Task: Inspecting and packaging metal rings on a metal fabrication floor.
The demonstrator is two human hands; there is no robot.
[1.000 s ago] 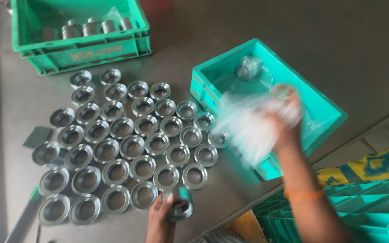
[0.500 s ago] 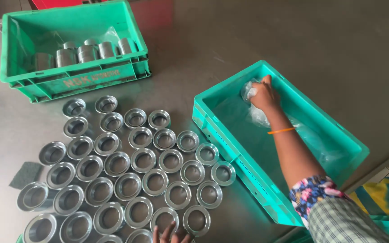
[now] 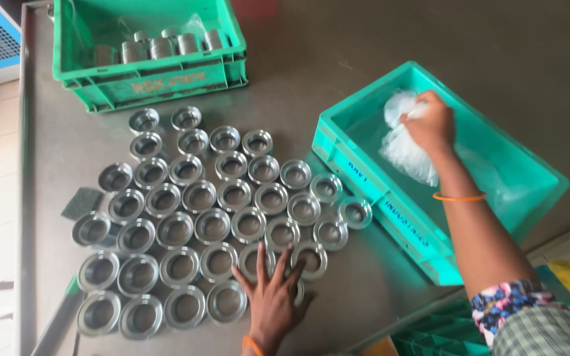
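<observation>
Steel table [image 3: 338,59], left hand [image 3: 272,300] flat, released on metal rings [image 3: 219,198], right hand [image 3: 433,125] grasping plastic bag [image 3: 400,148] in teal crate [image 3: 364,168]

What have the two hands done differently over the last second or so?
The right hand carried a clear plastic bag from above the rings into the teal crate and now grips it there. The left hand, which held one ring at the table edge, now lies spread flat on the front rings; that ring can no longer be picked out. The rows of rings and the green crate of parts stayed put.
</observation>
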